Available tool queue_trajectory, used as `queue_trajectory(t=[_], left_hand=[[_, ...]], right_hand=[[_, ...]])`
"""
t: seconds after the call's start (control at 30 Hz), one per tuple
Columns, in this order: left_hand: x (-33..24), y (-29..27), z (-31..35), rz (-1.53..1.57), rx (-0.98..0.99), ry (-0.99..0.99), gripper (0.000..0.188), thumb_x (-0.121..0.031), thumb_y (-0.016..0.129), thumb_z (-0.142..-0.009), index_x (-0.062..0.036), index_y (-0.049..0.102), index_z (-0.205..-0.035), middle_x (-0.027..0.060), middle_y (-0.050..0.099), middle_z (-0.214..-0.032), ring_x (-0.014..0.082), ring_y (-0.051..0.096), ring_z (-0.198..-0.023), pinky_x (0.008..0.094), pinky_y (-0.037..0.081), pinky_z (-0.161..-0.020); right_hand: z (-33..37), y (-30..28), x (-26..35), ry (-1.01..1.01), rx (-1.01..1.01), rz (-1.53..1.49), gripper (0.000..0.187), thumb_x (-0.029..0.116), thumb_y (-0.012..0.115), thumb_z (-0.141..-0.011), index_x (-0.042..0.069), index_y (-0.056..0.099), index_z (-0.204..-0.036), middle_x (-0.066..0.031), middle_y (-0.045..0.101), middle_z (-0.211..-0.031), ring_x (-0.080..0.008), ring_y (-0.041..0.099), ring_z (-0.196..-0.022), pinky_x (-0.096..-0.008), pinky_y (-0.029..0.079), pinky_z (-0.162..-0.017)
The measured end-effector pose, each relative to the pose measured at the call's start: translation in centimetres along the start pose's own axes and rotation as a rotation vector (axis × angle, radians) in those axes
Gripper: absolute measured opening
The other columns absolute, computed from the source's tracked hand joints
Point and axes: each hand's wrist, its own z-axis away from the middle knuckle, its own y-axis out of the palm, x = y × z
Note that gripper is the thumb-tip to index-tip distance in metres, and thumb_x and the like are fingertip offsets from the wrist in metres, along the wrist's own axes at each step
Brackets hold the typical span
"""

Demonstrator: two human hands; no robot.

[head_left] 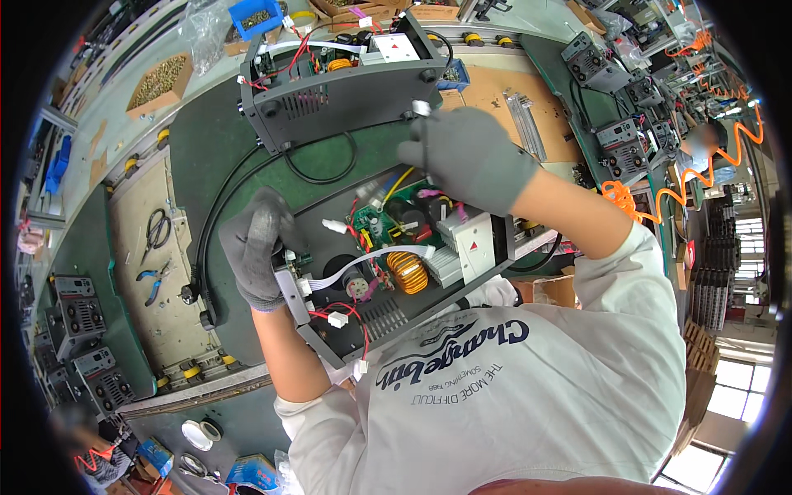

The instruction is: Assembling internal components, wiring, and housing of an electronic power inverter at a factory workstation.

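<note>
An open dark metal case with electronics inside lies tilted before me, close to my shirt. My left hand, in a grey glove, is closed on its left end panel. Inside are a green circuit board, a copper-wound coil, a silver heat sink block and a white ribbon cable. Loose red wires with white plugs hang over the near wall. My right hand, also gloved, is closed above the far right side. A small white end shows by its fingers; what it holds is unclear.
A second open case stands beyond on the green board. A black cable curves at left, near scissors and blue-handled pliers. Metal strips lie at right. Finished-looking units and orange air hoses are farther right.
</note>
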Motion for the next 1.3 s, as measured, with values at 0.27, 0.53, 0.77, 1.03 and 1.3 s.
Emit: queue_trajectory(t=[0.27, 0.53, 0.77, 1.03, 1.3], left_hand=[[2.1, -0.6, -0.4, 0.097, -0.121, -0.204, 0.053, -0.041, 0.060, -0.097, 0.0010, 0.060, -0.065, 0.0085, 0.057, -0.068, 0.0171, 0.052, -0.066, 0.0312, 0.035, -0.061], [5.5, -5.2, -5.4, -0.076, 0.283, -0.567, 0.051, -0.045, 0.061, -0.095, 0.0006, 0.068, -0.073, 0.0052, 0.060, -0.067, 0.0164, 0.056, -0.068, 0.0314, 0.042, -0.067], [1.2, 1.8, -13.3, -0.675, 0.662, -0.381, 0.029, -0.027, 0.061, -0.094, -0.0023, 0.074, -0.102, 0.0143, 0.073, -0.092, 0.0273, 0.069, -0.084, 0.0405, 0.052, -0.082], [1.2, 10.6, -16.6, -0.682, 0.889, -0.483, 0.043, -0.031, 0.077, -0.081, -0.0059, 0.074, -0.116, 0.0152, 0.075, -0.107, 0.0278, 0.071, -0.095, 0.0386, 0.053, -0.091], [2.9, 9.3, -15.8, -0.488, 1.208, -0.452, 0.035, -0.035, 0.079, -0.083, -0.0058, 0.078, -0.102, 0.0159, 0.076, -0.098, 0.0276, 0.071, -0.091, 0.0380, 0.054, -0.085]], right_hand=[[-2.5, 1.5, -1.6, -0.015, 0.043, -0.130, 0.025, 0.017, 0.069, -0.087, 0.009, 0.068, -0.110, -0.0132, 0.066, -0.101, -0.0321, 0.069, -0.098, -0.0445, 0.055, -0.081], [-4.2, 6.1, -3.7, 0.296, -0.326, -0.492, 0.023, 0.019, 0.068, -0.089, 0.011, 0.070, -0.110, -0.0130, 0.068, -0.104, -0.0330, 0.067, -0.100, -0.0444, 0.054, -0.084], [-3.4, 6.8, -5.2, 0.540, -0.331, -0.987, 0.022, 0.026, 0.073, -0.089, 0.008, 0.076, -0.102, -0.0155, 0.070, -0.106, -0.0347, 0.067, -0.101, -0.0440, 0.052, -0.085], [-2.5, 8.8, -5.7, 0.396, -0.563, -1.013, 0.022, 0.017, 0.072, -0.093, 0.003, 0.073, -0.109, -0.0101, 0.073, -0.103, -0.0191, 0.068, -0.095, -0.0339, 0.054, -0.088], [-2.2, 8.3, -5.5, 0.506, -0.413, -1.356, 0.027, 0.025, 0.074, -0.093, 0.003, 0.074, -0.108, -0.0114, 0.073, -0.099, -0.0209, 0.067, -0.093, -0.0356, 0.053, -0.086]])
